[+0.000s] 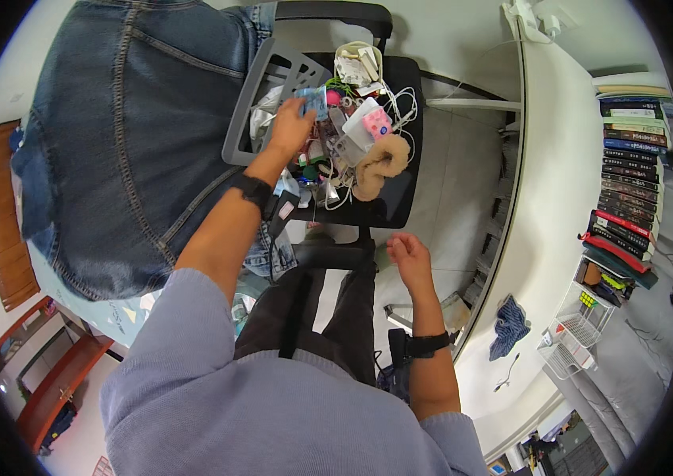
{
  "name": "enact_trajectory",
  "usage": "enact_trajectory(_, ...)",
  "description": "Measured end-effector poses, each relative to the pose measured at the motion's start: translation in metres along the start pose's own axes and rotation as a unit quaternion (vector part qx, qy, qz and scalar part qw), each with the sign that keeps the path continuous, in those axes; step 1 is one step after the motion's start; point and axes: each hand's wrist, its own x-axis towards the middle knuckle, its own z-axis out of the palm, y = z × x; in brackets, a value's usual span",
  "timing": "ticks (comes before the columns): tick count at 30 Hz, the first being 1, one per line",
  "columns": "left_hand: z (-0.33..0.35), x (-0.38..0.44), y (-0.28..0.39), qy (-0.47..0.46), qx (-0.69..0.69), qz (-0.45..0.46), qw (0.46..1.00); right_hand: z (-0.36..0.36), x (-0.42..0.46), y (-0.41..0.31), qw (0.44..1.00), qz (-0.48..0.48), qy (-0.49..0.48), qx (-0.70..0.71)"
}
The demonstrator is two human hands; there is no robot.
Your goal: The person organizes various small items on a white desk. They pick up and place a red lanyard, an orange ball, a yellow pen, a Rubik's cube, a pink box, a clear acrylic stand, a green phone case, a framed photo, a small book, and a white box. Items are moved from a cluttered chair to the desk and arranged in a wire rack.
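My left hand (293,124) holds a small blue packet (312,102) between thumb and fingers, over a grey plastic basket (235,134) lying tilted on the black chair seat (403,196). White crumpled plastic shows inside the basket. Beside the packet lies a jumble of small things: a pink ball (333,97), white cables (409,107), a pink patterned packet (377,123), clear plastic cases and a tan fluffy band (381,166). A cream container (358,62) with papers stands at the back. My right hand (410,256) hangs in front of the chair, fingers curled, holding nothing that I can see.
A large denim cover (116,149) fills the left side. The chair's armrests (336,15) flank its seat. On the right, a white desk (551,178) bears a row of books (634,172), a dark blue cloth (509,327), a short cable and white wire baskets (574,339).
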Motion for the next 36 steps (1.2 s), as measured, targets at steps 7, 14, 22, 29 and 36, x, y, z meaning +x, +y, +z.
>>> enact_trajectory(7,-0.048,-0.081,0.028,-0.096,-0.114,-0.115,0.982,0.034,-0.020,-0.044,0.996,-0.058,-0.064,0.020)
enact_trajectory(14,-0.029,-0.203,0.186,-0.414,-0.216,0.023,0.884,-0.003,-0.115,-0.076,0.989,-0.102,-0.010,0.104)
enact_trajectory(22,-0.004,-0.294,0.292,-0.573,-0.266,0.031,0.775,-0.120,-0.260,-0.032,0.988,-0.124,0.056,0.079)
enact_trajectory(29,0.035,-0.369,0.358,-0.601,-0.275,0.039,0.749,-0.272,-0.375,0.030,0.924,-0.196,0.318,0.086)
enact_trajectory(36,0.063,-0.419,0.385,-0.587,-0.238,0.042,0.773,-0.461,-0.544,0.134,0.601,-0.268,0.697,0.284)
